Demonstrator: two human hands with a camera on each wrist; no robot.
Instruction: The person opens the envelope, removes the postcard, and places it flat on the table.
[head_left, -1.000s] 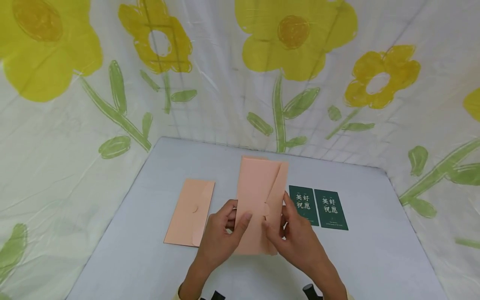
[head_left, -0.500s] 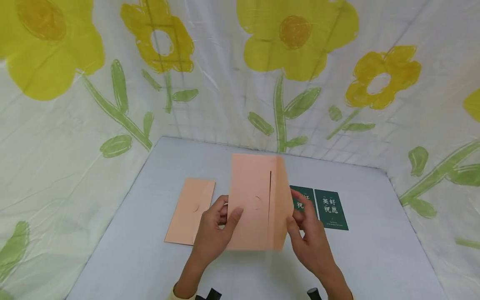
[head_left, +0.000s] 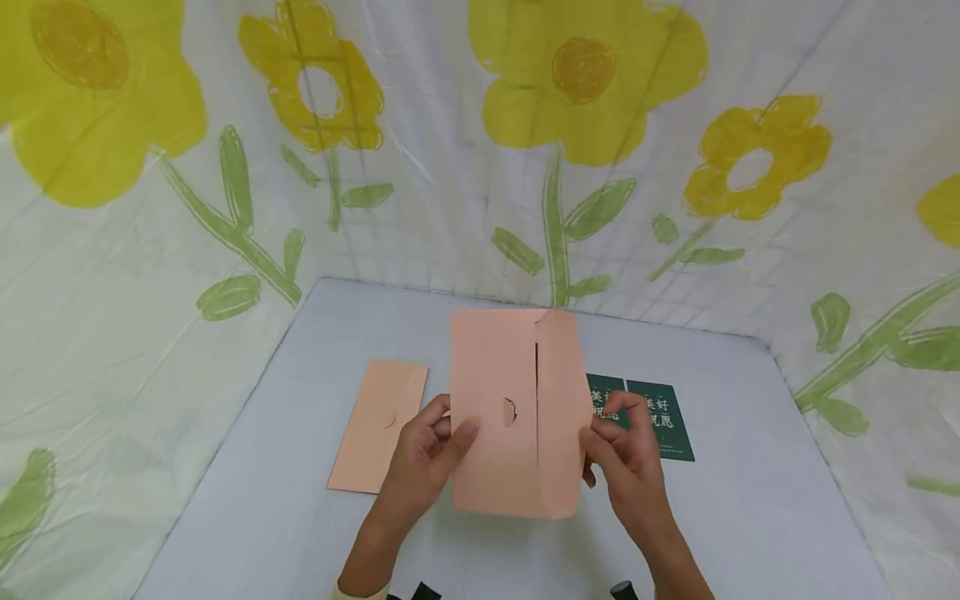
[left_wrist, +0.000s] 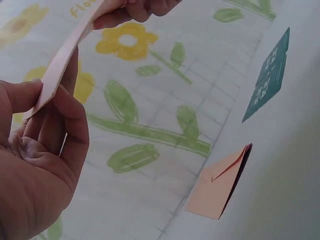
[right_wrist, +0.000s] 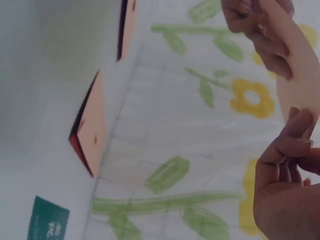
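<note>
A pale pink paper envelope [head_left: 491, 367] is held upright over the table, its wide flap [head_left: 558, 400] folded out to the right. A half-round slot shows in its middle, and a long dark slit runs beside the fold. My left hand [head_left: 423, 454] grips the left edge, thumb on the front and fingers behind; in the left wrist view the envelope [left_wrist: 62, 62] appears nearly edge-on. With thumb and fingers my right hand [head_left: 630, 454] pinches the flap's outer edge. In the right wrist view, my right hand [right_wrist: 287, 185] is at the paper's lower end.
Another pink envelope [head_left: 375, 429] lies on the table at the left. The right wrist view shows two envelopes on the table, one nearer [right_wrist: 92, 130]. Two dark green cards with white characters lie at the right; the right one [head_left: 675, 437] is partly behind my hand. A flower-printed curtain [head_left: 427, 225] surrounds the table.
The flap has swung from lying over the envelope's front to standing out at the right. My right hand has moved right with it; the left hand has shifted slightly left.
</note>
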